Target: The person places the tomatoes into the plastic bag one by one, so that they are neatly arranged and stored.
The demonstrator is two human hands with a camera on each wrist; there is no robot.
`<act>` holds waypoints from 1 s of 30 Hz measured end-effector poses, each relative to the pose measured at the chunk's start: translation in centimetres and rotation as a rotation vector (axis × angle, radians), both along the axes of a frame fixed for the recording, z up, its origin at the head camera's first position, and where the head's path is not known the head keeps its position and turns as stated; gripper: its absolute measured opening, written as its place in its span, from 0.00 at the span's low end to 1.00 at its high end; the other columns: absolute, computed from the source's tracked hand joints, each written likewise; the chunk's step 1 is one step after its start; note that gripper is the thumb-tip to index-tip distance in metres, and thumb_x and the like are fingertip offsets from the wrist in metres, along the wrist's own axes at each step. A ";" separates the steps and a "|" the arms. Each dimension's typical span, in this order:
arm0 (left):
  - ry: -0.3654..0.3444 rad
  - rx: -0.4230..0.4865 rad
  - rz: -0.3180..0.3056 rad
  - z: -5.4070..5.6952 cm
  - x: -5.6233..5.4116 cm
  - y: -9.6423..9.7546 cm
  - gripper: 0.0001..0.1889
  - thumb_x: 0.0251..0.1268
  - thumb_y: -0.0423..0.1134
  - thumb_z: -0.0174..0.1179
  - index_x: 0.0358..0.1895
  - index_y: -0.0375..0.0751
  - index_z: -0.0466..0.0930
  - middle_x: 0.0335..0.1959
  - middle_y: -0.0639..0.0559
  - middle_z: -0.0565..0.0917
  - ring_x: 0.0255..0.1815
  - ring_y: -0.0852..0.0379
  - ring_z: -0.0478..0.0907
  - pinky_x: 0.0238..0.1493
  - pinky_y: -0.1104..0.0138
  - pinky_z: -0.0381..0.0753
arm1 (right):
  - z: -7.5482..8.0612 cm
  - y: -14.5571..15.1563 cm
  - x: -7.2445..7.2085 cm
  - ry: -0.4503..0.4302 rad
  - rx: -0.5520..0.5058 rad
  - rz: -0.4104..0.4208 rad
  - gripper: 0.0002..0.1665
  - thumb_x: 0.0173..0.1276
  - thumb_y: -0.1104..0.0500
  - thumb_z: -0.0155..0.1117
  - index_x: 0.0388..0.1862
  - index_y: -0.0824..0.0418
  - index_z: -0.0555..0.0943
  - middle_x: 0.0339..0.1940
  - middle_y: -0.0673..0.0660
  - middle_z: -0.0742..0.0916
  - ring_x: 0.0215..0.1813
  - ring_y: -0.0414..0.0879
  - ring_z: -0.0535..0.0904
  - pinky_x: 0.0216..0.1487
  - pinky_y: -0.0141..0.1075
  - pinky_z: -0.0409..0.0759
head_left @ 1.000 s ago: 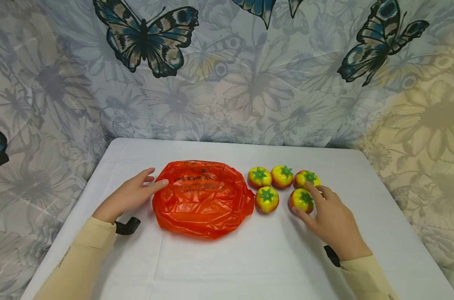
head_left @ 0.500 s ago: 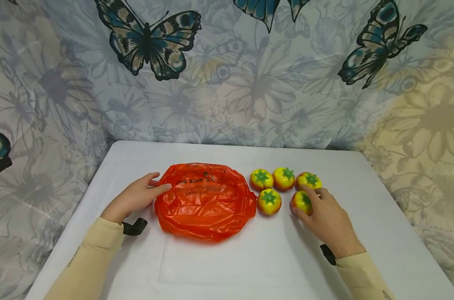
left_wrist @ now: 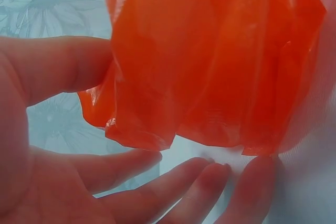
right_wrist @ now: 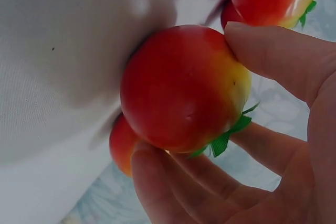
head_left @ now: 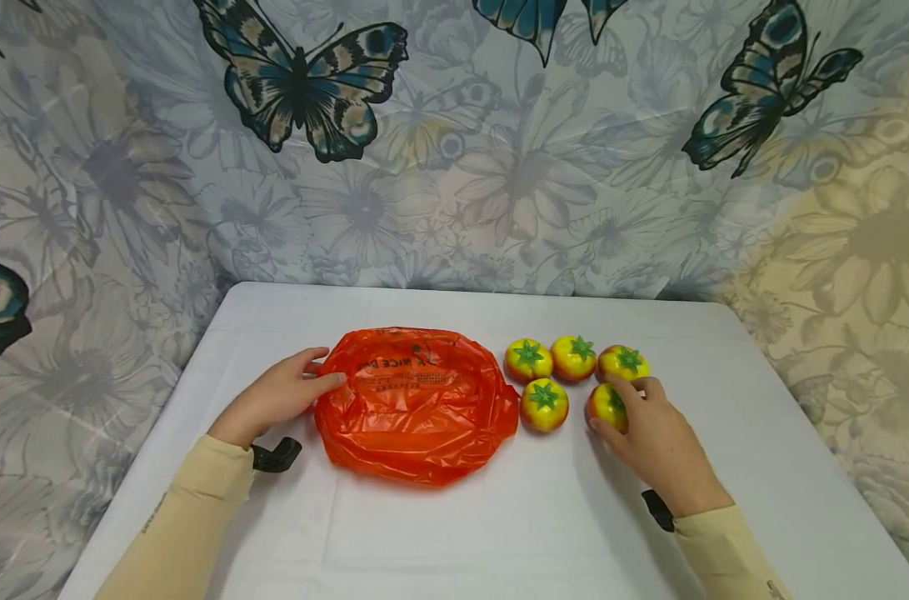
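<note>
A crumpled red plastic bag (head_left: 417, 408) with dark print lies on the white table. My left hand (head_left: 270, 400) is at its left edge, fingers loosely extended; in the left wrist view the thumb (left_wrist: 68, 66) touches the bag and the other fingers lie below its edge. My right hand (head_left: 660, 446) grips a red-and-yellow tomato (head_left: 604, 407) with a green star-shaped top. In the right wrist view, thumb and fingers are on opposite sides of this tomato (right_wrist: 178, 87), which seems to be at the table surface.
More tomatoes stand between the bag and my right hand: a front one (head_left: 544, 406) and a back row of a left (head_left: 528, 360), a middle (head_left: 573, 359) and a right tomato (head_left: 624, 362). A butterfly-patterned cloth (head_left: 454, 192) hangs behind the white table (head_left: 439, 542).
My right fingers have closed in around the front right tomato. My left hand has moved slightly inward at the bag's edge. The whole view has shifted a little.
</note>
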State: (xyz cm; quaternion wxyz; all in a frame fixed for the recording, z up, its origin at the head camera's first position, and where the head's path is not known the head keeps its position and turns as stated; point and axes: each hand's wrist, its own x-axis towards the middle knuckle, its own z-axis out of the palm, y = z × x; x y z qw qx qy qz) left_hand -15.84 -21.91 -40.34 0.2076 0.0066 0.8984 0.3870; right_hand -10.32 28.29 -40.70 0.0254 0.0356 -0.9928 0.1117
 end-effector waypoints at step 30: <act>-0.031 0.159 0.033 -0.2 -0.2 -0.5 0.34 0.82 0.50 0.57 0.84 0.41 0.65 0.77 0.38 0.75 0.63 0.45 0.80 0.52 0.60 0.87 | 5.9 -13.9 -3.6 0.078 -0.103 0.235 0.37 0.71 0.49 0.75 0.76 0.56 0.76 0.68 0.67 0.77 0.46 0.61 0.87 0.49 0.56 0.90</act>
